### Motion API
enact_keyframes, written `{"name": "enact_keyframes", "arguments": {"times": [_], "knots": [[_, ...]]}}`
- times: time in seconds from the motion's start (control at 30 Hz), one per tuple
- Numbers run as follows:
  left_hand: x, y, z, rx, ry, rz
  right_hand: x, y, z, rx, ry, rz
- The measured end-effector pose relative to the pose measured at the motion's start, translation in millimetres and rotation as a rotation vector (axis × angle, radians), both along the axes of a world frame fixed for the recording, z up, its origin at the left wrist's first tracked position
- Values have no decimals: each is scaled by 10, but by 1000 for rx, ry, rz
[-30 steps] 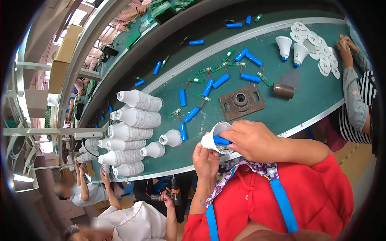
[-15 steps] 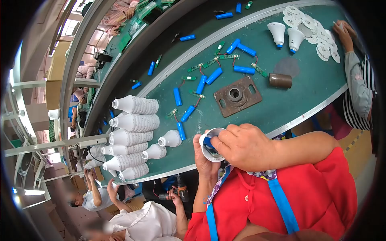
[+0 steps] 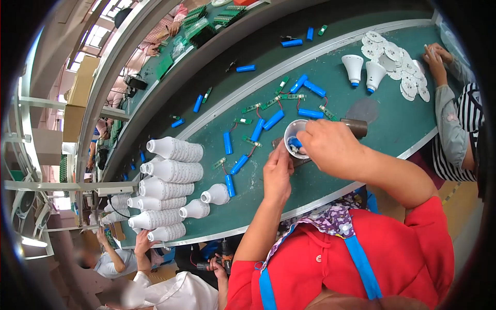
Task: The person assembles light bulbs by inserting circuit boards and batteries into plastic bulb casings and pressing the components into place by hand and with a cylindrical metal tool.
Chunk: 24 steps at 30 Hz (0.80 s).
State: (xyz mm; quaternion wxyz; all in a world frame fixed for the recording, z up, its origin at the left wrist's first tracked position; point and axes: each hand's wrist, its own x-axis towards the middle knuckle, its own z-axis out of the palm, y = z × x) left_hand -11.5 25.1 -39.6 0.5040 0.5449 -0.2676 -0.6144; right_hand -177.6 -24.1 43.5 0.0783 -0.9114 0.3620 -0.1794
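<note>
My left hand (image 3: 278, 174) grips a white cone-shaped housing (image 3: 296, 125) by its lower side, its wide mouth facing up. Fingers of my right hand (image 3: 333, 146) reach into that mouth and pinch a blue cylinder (image 3: 294, 141) partly inside. The housing stands over the brown metal fixture (image 3: 277, 143), which is mostly hidden by it and my hands. Just beyond my right hand lies a brown metal cylinder (image 3: 355, 127). Blue cylinders wired to green boards (image 3: 274, 120) are spread on the green table (image 3: 217, 139).
Stacked white housings (image 3: 173, 170) stand at the left, with two loose ones (image 3: 215, 194) beside them. Two filled housings (image 3: 353, 70) and white discs (image 3: 398, 62) lie at the far right. A co-worker's hands (image 3: 438, 58) are nearby; another person holds a drill (image 3: 226, 257).
Both my hands have moved forward over the table with the housing, from the near edge to the metal fixture. The blue cylinder sits deeper in the housing than one second ago.
</note>
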Motion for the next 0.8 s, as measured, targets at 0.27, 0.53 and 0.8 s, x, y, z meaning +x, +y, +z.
{"name": "enact_keyframes", "arguments": {"times": [0.27, 0.53, 0.8], "knots": [[17, -108, -94, -38, -56, -6, 110, -188, 82, 15, 167, 72], [-12, -138, 448, -45, 196, -126, 301, -380, 262, 288, 337, 178], [-19, -263, 398, 7, 129, -136, 5, -630, 190, 325, -105, 123]]}}
